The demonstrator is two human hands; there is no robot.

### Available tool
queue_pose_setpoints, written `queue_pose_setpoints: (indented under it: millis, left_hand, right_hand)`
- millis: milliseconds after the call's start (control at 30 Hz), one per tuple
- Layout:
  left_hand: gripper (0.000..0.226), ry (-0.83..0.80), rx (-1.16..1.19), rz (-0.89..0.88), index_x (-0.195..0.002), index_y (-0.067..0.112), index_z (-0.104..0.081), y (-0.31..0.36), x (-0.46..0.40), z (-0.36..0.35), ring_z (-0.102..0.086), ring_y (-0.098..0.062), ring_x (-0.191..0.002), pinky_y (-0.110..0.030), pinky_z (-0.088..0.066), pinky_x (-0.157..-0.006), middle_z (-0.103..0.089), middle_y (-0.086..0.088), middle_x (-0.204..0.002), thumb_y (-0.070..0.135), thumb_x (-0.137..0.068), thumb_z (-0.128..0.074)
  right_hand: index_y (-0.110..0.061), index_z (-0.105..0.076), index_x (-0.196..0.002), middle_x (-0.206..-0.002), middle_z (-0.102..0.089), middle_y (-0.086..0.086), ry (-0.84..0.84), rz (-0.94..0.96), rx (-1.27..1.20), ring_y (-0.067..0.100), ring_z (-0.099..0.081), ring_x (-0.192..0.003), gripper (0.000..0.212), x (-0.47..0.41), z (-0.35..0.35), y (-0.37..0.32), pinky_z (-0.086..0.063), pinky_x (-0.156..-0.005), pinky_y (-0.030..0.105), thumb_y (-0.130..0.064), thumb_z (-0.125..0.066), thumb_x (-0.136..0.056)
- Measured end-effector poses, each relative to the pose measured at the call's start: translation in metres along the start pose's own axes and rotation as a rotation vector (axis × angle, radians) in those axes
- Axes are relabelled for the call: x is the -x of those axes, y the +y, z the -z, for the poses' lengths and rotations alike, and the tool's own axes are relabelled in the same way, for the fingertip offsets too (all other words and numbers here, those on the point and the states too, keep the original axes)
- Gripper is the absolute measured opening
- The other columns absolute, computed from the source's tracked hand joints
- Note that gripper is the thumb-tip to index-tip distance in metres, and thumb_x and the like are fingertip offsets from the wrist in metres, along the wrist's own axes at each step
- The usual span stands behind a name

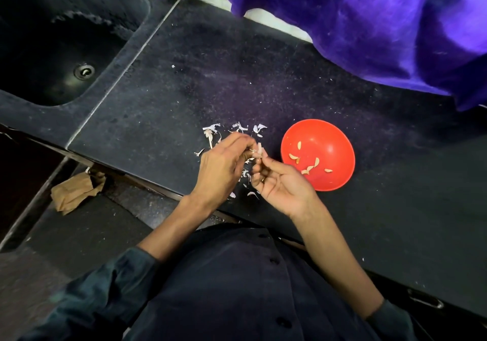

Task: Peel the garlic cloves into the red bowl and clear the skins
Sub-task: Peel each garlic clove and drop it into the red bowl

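Head view, wide-angle, looking down. Both hands met above the near edge of the dark speckled stone counter point(184, 82). The left hand point(220, 166) had its fingers curled w/ the tips pinching one end of a small pale garlic clove point(259, 150); the right hand point(279, 182), palm up, pinched the other end betw. thumb and forefinger. The clove was thus held at the meeting point of the two grips, clear of the counter; its long axis could not be told, being mostly hidden by fingertips.

The round red plastic bowl point(334, 140) stood just beside the right hand, on the side away from the left, w/ several peeled cloves point(293, 157) lying loose on its floor. The right hand was the nearer to it, so the drop would most likely be a short carry to that side.

White papery skins point(238, 127) lay scattered on the counter beyond and under the hands, not yet cleared; step judged as mid-peel.

Also visible: a black sunken sink point(66, 51) far left, a purple cloth point(369, 19) at the far edge, a crumpled brown paper bag point(75, 191) on the floor.
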State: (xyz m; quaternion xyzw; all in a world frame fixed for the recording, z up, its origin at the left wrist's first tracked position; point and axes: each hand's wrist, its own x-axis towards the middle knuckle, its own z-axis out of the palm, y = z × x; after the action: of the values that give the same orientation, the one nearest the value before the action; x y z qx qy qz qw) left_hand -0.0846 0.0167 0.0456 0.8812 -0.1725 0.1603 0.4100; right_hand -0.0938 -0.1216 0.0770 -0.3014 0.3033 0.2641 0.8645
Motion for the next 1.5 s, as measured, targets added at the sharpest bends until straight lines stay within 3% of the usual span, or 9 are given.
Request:
queue_pose_setpoints:
  millis: [133, 267, 400, 467, 567, 733, 967, 1200, 1500]
  left_hand:
    - [0.027, 0.013, 0.026, 0.022, -0.094, 0.024, -0.056, 0.002, 0.002, 0.001, -0.061, -0.014, -0.077, -0.037, -0.051, -0.063, -0.062, 0.010, -0.095, -0.001, -0.087, -0.061]
    - [0.014, 0.036, 0.256, 0.267, -0.093, 0.014, -0.059, 0.009, -0.001, 0.005, -0.065, -0.008, -0.074, -0.028, -0.053, -0.072, -0.068, 0.006, -0.082, 0.005, -0.086, -0.069]
    - [0.015, 0.012, 0.294, 0.316, -0.094, 0.010, -0.070, 0.007, -0.007, 0.005, -0.062, 0.007, -0.068, -0.014, -0.050, -0.066, -0.066, 0.023, -0.074, -0.002, -0.087, -0.066]
    - [0.018, -0.016, 0.291, 0.334, -0.098, 0.011, -0.074, 0.004, -0.008, 0.003, -0.060, 0.005, -0.060, -0.015, -0.052, -0.061, -0.065, 0.025, -0.069, -0.001, -0.091, -0.062]
    - [0.016, -0.066, 0.405, 0.422, -0.100, 0.017, -0.074, 0.006, -0.009, 0.002, -0.063, -0.010, -0.064, -0.024, -0.055, -0.055, -0.073, 0.006, -0.083, 0.008, -0.092, -0.064]
    - [0.009, -0.102, 0.601, 0.533, -0.094, 0.017, -0.075, 0.010, -0.013, 0.004, -0.065, -0.011, -0.066, -0.033, -0.058, -0.052, -0.074, 0.000, -0.085, 0.014, -0.089, -0.069]
    - [0.009, -0.115, 0.710, 0.572, -0.093, 0.013, -0.075, 0.012, -0.013, 0.006, -0.064, -0.014, -0.067, -0.032, -0.057, -0.051, -0.074, -0.007, -0.084, 0.012, -0.090, -0.067]
    - [0.012, -0.127, 0.753, 0.566, -0.092, 0.013, -0.074, 0.013, -0.013, 0.007, -0.067, -0.013, -0.072, -0.026, -0.057, -0.052, -0.074, 0.001, -0.080, 0.006, -0.090, -0.065]
    - [0.011, -0.078, 0.741, 0.549, -0.095, 0.003, -0.072, 0.014, -0.010, 0.001, -0.069, -0.018, -0.072, -0.027, -0.058, -0.056, -0.073, -0.012, -0.083, 0.004, -0.092, -0.061]
  right_hand:
    - [-0.004, -0.068, -0.086, -0.066, -0.058, 0.002, 0.003, -0.008, -0.099, 0.008, -0.055, -0.052, 0.024, -0.003, 0.003, -0.008, -0.046, -0.045, 0.017, -0.009, -0.047, -0.096]
    - [-0.005, -0.065, -0.092, -0.071, -0.059, 0.003, 0.001, 0.097, -0.019, 0.008, -0.056, -0.055, 0.015, -0.003, 0.007, -0.011, -0.047, -0.048, 0.017, -0.007, -0.050, -0.094]
    - [-0.005, -0.066, -0.093, -0.072, -0.066, 0.004, 0.004, 0.177, 0.068, 0.009, -0.062, -0.061, 0.016, -0.004, 0.007, -0.008, -0.053, -0.054, 0.020, -0.003, -0.050, -0.094]
    - [-0.005, -0.065, -0.093, -0.070, -0.068, 0.004, 0.000, 0.211, 0.101, 0.009, -0.064, -0.062, 0.017, -0.004, 0.008, -0.007, -0.055, -0.057, 0.021, 0.000, -0.049, -0.094]
    - [-0.004, -0.067, -0.097, -0.074, -0.068, 0.005, 0.000, 0.289, 0.201, 0.010, -0.064, -0.064, 0.016, -0.003, 0.010, -0.007, -0.056, -0.061, 0.023, 0.000, -0.051, -0.094]
    - [-0.007, -0.068, -0.099, -0.081, -0.066, 0.007, 0.004, 0.426, 0.373, 0.011, -0.062, -0.068, 0.014, 0.000, 0.014, -0.008, -0.057, -0.065, 0.026, -0.003, -0.054, -0.093]
    - [-0.008, -0.067, -0.101, -0.078, -0.068, 0.005, 0.020, 0.543, 0.576, 0.011, -0.062, -0.063, 0.013, -0.001, 0.015, -0.008, -0.059, -0.066, 0.029, -0.004, -0.058, -0.093]
    - [-0.007, -0.070, -0.100, -0.077, -0.069, 0.009, 0.034, 0.613, 0.620, 0.013, -0.064, -0.063, 0.015, -0.002, 0.018, -0.007, -0.059, -0.066, 0.030, -0.001, -0.061, -0.090]
    - [-0.008, -0.071, -0.098, -0.077, -0.069, 0.009, 0.017, 0.622, 0.572, 0.013, -0.064, -0.063, 0.016, -0.002, 0.018, -0.004, -0.058, -0.064, 0.027, 0.000, -0.061, -0.089]
